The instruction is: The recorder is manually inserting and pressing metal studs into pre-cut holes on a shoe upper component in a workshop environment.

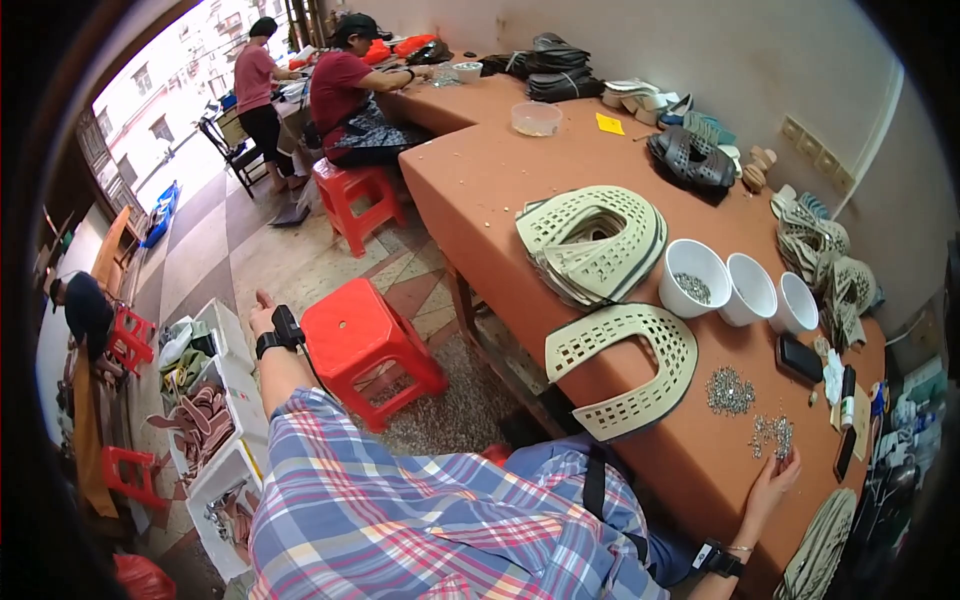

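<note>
My left hand (263, 314) is held out over the floor beside a red plastic stool (360, 325), fingers stretched out and holding nothing visible. At the table's near right, my right hand (772, 486) touches the edge of a small pile of shiny metal pieces (768, 434), its fingers slightly apart. A second pile of metal pieces (730, 391) lies just beyond. In front of me, a pale green perforated U-shaped shoe upper (655, 383) lies flat with dark edging. Farther back sits a stack of similar uppers (590, 235).
Three white cups stand in a row; the left cup (694, 280) holds metal pieces. A black case (798, 358) and a marker (848, 395) lie at right. Dark uppers (690, 160) sit near the wall. Crates (222, 430) stand on the floor. A co-worker (345, 100) sits at the far table.
</note>
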`<state>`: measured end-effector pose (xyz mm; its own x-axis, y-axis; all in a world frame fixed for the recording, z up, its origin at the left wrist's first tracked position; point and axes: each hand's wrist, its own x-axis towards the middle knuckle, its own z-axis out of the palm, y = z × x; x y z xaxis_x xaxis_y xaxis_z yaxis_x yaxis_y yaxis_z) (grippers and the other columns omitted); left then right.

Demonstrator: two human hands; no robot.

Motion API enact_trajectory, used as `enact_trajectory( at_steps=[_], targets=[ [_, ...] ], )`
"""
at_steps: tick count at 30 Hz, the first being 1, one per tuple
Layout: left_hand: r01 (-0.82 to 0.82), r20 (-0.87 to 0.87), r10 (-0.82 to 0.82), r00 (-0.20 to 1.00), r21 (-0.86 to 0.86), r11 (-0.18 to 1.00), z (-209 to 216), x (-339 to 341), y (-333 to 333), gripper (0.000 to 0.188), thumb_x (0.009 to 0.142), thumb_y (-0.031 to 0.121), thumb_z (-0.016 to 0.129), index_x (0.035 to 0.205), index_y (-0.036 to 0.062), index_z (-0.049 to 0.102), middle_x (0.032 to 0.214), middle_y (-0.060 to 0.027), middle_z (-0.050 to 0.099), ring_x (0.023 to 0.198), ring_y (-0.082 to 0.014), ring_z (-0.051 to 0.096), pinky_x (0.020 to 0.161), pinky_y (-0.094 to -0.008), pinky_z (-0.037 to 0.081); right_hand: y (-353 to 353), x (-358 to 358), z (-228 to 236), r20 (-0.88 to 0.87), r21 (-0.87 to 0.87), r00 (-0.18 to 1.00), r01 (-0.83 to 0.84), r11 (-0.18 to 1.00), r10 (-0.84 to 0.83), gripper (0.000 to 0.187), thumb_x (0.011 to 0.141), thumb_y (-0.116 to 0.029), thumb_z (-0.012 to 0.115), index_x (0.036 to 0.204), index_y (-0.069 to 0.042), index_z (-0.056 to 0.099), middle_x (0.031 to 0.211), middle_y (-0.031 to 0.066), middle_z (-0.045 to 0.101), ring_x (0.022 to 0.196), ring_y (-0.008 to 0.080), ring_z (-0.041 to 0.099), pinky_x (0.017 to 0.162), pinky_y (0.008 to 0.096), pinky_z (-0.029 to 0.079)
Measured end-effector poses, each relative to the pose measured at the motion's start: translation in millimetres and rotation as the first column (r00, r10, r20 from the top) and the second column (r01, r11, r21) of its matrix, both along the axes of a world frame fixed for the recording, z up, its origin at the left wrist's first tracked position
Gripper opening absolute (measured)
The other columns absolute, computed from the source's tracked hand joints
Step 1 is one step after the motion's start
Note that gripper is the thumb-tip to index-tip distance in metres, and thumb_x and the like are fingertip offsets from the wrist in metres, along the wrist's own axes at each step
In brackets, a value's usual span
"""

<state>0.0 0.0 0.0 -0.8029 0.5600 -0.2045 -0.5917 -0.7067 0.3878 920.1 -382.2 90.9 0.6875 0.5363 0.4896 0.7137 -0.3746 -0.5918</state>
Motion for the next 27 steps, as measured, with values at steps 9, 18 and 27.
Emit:
enact_trajectory(
  at_steps=[9, 18, 27],
  targets=[
    [0.81, -0.037, -0.82, 0.572, 0.184, 0.557, 11, 132, 41, 0.02, 0.093, 0.016, 0.04, 0.078, 0.0049, 0.048, 0.058, 0.0001, 0.036, 0.05, -0.0112, 0.035, 0.048, -0.0236, 0.032, 18, -13, 18, 0.067, 0.084, 0.997, 0.029, 0.996, -0.035, 0.033, 0.085, -0.007, 0.053, 0.117, 0.001, 0.046, 0.11, 0.0178, 0.051, 0.103, 0.029, 0.051, 0.088, 0.0373, 0.041],
    [0.878, -0.254, -0.854, -0.454, -0.291, -0.381, 199, 562, -135, 0.043, 0.086, 0.0, 0.051, 0.126, -0.0067, 0.037, 0.106, -0.0122, 0.054, 0.094, -0.0173, 0.057, 0.086, -0.0234, 0.049, 0, -13, 20, -0.08, 0.158, 0.995, 0.073, 0.985, -0.061, 0.029, 0.083, 0.003, 0.052, 0.112, -0.001, 0.05, 0.102, 0.0129, 0.055, 0.088, 0.0233, 0.058, 0.077, 0.0316, 0.048],
    [0.667, 0.004, -0.684, -0.729, -0.22, -0.712, 163, 709, -181, 0.041, 0.097, 0.019, 0.035, 0.126, -0.0088, 0.034, 0.126, -0.0249, 0.044, 0.115, -0.0305, 0.048, 0.096, -0.0362, 0.045, 4, -17, 22, -0.08, 0.156, 0.994, 0.085, 0.984, -0.074, 0.015, 0.083, -0.002, 0.057, 0.098, -0.002, 0.059, 0.087, 0.0082, 0.059, 0.078, 0.0169, 0.059, 0.071, 0.0272, 0.048]
  ],
)
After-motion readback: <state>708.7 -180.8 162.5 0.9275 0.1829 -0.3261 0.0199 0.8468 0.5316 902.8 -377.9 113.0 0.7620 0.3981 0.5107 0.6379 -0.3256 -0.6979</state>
